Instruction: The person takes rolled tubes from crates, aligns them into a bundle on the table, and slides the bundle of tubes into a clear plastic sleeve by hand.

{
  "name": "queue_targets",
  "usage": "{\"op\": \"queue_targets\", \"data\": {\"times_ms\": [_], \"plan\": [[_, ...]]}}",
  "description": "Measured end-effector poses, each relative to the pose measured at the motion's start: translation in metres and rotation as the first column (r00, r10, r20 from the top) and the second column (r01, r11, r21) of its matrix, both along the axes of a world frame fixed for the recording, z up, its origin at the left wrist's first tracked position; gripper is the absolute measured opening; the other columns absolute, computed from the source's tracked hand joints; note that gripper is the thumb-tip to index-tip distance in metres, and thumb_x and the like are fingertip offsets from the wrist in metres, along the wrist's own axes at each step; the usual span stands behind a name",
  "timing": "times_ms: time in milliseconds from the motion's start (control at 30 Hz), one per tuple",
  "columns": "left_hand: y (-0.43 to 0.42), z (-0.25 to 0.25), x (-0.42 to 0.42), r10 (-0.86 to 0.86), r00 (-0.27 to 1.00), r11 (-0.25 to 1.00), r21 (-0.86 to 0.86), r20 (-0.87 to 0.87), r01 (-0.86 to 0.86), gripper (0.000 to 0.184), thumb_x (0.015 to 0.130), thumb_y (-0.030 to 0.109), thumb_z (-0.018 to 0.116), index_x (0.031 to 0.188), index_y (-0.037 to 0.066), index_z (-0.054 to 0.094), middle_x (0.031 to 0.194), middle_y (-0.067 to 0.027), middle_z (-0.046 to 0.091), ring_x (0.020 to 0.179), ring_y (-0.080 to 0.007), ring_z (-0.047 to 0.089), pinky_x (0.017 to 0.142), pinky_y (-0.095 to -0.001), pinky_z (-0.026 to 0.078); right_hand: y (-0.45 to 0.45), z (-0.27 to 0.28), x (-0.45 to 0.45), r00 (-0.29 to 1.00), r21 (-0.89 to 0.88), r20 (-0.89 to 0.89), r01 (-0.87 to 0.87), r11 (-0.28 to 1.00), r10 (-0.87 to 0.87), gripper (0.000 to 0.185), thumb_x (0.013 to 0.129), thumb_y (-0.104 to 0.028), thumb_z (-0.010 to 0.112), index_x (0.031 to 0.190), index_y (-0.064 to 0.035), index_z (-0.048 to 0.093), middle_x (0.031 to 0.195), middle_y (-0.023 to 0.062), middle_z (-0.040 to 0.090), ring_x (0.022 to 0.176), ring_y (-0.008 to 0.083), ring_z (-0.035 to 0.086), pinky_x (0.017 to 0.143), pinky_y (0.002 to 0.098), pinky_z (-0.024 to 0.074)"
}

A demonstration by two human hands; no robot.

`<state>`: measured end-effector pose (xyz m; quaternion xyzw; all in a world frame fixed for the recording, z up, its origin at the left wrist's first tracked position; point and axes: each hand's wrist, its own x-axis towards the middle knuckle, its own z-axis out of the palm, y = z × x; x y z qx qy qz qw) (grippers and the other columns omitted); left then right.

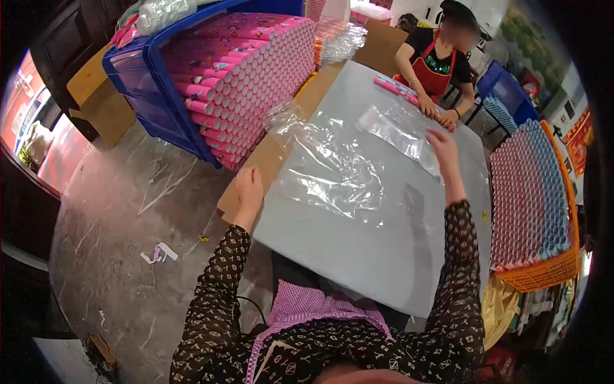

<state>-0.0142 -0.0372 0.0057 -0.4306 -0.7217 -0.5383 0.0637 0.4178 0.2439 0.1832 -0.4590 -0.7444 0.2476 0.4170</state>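
My left hand [249, 185] is closed above the left edge of the table, beside a strip of brown cardboard [259, 165]; what its curled fingers hold, if anything, is hidden. Over the right side of the table, my right hand [442, 148] has its fingers pinched together near a long clear plastic bag [400, 133]. I cannot tell whether it grips the bag. Between my hands, crumpled clear plastic bags [332, 173] lie spread on the grey tabletop [320, 246]. Across the table, a co-worker's hands [438, 115] rest on a pink patterned roll [396, 88].
A blue crate [150, 102] packed with pink paper tubes [246, 83] stands at the left. On the right, an orange basket [540, 275] holds many pink and blue tubes [527, 192]. The co-worker [435, 57] is at the far end. Paper scraps [158, 253] lie on the floor.
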Motion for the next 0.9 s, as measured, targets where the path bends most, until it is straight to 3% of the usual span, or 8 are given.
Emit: {"op": "queue_targets", "data": {"times_ms": [100, 133, 267, 467, 533, 600, 800, 900], "plan": [[0.007, 0.013, -0.002, 0.003, 1.000, 0.999, 0.035, 0.019, -0.003, 0.015, 0.091, 0.014, 0.056, 0.093, 0.000, 0.062, 0.094, -0.0173, 0.061, 0.093, -0.0352, 0.056, 0.084, -0.0439, 0.043, 0.016, 0.077, -0.117, 0.928, 0.197, 0.355, -0.197, 0.960, 0.117, 0.031, 0.089, -0.020, 0.066, 0.107, 0.0052, 0.068, 0.095, 0.0064, 0.071, 0.087, 0.0133, 0.063, 0.077, 0.0257, 0.0490], [0.006, 0.012, 0.000, 0.003, 1.000, 0.999, 0.036, 0.019, -0.004, 0.015, 0.091, 0.014, 0.056, 0.093, 0.000, 0.062, 0.094, -0.0173, 0.061, 0.093, -0.0352, 0.056, 0.084, -0.0439, 0.043, 0.037, 0.071, -0.152, 0.952, 0.258, 0.151, -0.298, 0.919, 0.266, 0.033, 0.089, -0.024, 0.066, 0.108, 0.0030, 0.069, 0.093, 0.0073, 0.072, 0.083, 0.0153, 0.065, 0.076, 0.0277, 0.0504], [0.006, 0.009, -0.001, 0.020, 0.998, 1.000, -0.012, 0.067, -0.019, 0.013, 0.091, 0.012, 0.055, 0.093, 0.000, 0.061, 0.096, -0.0164, 0.061, 0.095, -0.0347, 0.055, 0.083, -0.0435, 0.043, 0.048, 0.116, -0.285, 0.913, 0.363, 0.297, -0.379, 0.851, 0.280, 0.032, 0.084, -0.032, 0.068, 0.105, -0.0075, 0.072, 0.092, 0.0136, 0.072, 0.087, 0.0259, 0.070, 0.078, 0.0345, 0.0537], [0.004, 0.025, 0.005, 0.016, 0.998, 1.000, 0.025, 0.066, -0.018, 0.013, 0.091, 0.012, 0.056, 0.092, 0.000, 0.061, 0.093, -0.0149, 0.060, 0.093, -0.0333, 0.056, 0.084, -0.0424, 0.043, 0.051, 0.122, -0.426, 0.935, 0.481, 0.207, -0.353, 0.802, 0.288, 0.030, 0.084, -0.032, 0.066, 0.107, -0.0134, 0.072, 0.099, 0.0119, 0.071, 0.093, 0.0302, 0.067, 0.083, 0.0406, 0.0521], [0.003, 0.024, 0.006, 0.016, 0.993, 1.000, 0.023, 0.118, -0.019, 0.013, 0.091, 0.012, 0.057, 0.093, 0.001, 0.061, 0.093, -0.0143, 0.060, 0.093, -0.0326, 0.056, 0.084, -0.0419, 0.043, 0.048, 0.119, -0.446, 0.940, 0.541, 0.194, -0.341, 0.769, 0.281, 0.031, 0.084, -0.031, 0.066, 0.109, -0.0141, 0.071, 0.102, 0.0111, 0.071, 0.098, 0.0304, 0.066, 0.085, 0.0418, 0.0509], [0.002, 0.027, 0.007, 0.008, 0.988, 1.000, -0.019, 0.157, -0.005, 0.012, 0.091, 0.012, 0.057, 0.094, 0.001, 0.061, 0.094, -0.0139, 0.060, 0.094, -0.0322, 0.056, 0.084, -0.0413, 0.043, 0.045, 0.119, -0.459, 0.929, 0.681, 0.351, -0.342, 0.648, 0.122, 0.034, 0.086, -0.028, 0.064, 0.117, -0.0136, 0.067, 0.108, 0.0124, 0.069, 0.102, 0.0333, 0.062, 0.089, 0.0421, 0.0496], [0.002, 0.032, 0.010, 0.037, 0.992, 0.999, -0.010, 0.122, -0.036, 0.012, 0.090, 0.013, 0.057, 0.095, 0.003, 0.061, 0.097, -0.0123, 0.061, 0.096, -0.0306, 0.056, 0.086, -0.0415, 0.041, 0.067, 0.099, -0.480, 0.890, 0.687, 0.434, -0.425, 0.589, 0.136, 0.035, 0.085, -0.025, 0.065, 0.117, -0.0104, 0.065, 0.115, 0.0127, 0.065, 0.108, 0.0350, 0.058, 0.093, 0.0428, 0.0471], [0.001, 0.030, 0.009, 0.020, 0.992, 1.000, -0.021, 0.124, -0.017, 0.012, 0.090, 0.013, 0.057, 0.096, 0.003, 0.061, 0.099, -0.0116, 0.062, 0.097, -0.0299, 0.057, 0.086, -0.0408, 0.041, 0.073, 0.097, -0.481, 0.878, 0.680, 0.439, -0.465, 0.567, 0.194, 0.039, 0.083, -0.022, 0.070, 0.119, -0.0093, 0.064, 0.106, 0.0157, 0.064, 0.105, 0.0347, 0.058, 0.090, 0.0430, 0.0476]]}}
